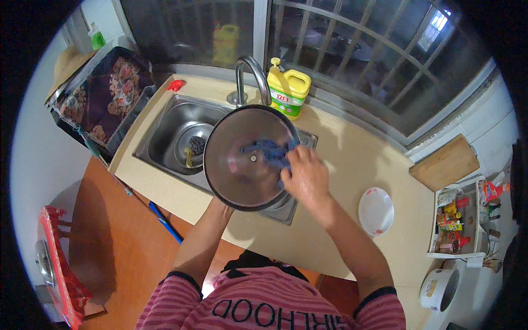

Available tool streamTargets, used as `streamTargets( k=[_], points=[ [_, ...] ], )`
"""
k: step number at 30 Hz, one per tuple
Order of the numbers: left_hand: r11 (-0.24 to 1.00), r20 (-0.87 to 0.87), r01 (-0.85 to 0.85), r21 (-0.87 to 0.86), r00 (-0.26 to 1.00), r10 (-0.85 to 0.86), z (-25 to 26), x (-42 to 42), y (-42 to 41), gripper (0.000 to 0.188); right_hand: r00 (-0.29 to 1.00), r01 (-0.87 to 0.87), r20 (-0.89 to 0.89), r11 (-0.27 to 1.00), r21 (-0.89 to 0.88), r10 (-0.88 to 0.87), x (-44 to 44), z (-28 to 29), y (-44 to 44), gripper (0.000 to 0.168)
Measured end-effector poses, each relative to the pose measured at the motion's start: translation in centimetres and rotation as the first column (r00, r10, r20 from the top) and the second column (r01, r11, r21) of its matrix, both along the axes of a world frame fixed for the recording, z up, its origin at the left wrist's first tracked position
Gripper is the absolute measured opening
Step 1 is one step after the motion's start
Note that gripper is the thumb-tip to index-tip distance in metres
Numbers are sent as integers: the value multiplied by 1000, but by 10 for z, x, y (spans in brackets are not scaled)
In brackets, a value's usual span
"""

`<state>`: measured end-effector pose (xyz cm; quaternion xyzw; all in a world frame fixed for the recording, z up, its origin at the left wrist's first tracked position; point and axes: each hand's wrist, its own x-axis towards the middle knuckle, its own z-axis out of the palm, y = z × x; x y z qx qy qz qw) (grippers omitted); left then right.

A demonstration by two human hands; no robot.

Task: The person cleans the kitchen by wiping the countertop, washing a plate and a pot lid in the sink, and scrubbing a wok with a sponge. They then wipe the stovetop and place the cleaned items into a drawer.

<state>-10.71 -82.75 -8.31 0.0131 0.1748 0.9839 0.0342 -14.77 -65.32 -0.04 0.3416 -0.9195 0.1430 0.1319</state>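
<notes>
A round pot lid (231, 177) with a dark rim and a small centre screw is held up over the double sink. My left hand (222, 206) is mostly hidden beneath it; only the wrist and a bit of the hand show at the lower rim. My right hand (306, 175) presses a wadded blue cloth (270, 152) against the lid's right side. Behind the lid stands a curved metal faucet (252, 66). In the left sink basin (159, 140) lie a dark scouring pad (198, 144) and a yellowish scrap (188, 158).
A yellow detergent jug (295, 84) stands behind the sink, and a red object (175, 85) lies at the back left corner. To the right are a white plate (376, 211), a wooden cutting board (445, 163), a rack of bottles (433, 231) and a white pot (434, 288).
</notes>
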Motion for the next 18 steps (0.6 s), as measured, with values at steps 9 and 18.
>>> streamTargets(
  k=[9, 18],
  points=[
    [1000, 43, 28, 8, 999, -28, -9, 1, 22, 54, 935, -180, 88, 674, -716, 343, 38, 4, -56, 22],
    [981, 18, 169, -96, 986, -168, 6, -10, 32, 55, 975, 4, 129, 560, -828, 183, -58, 78, 11, 24]
  ],
)
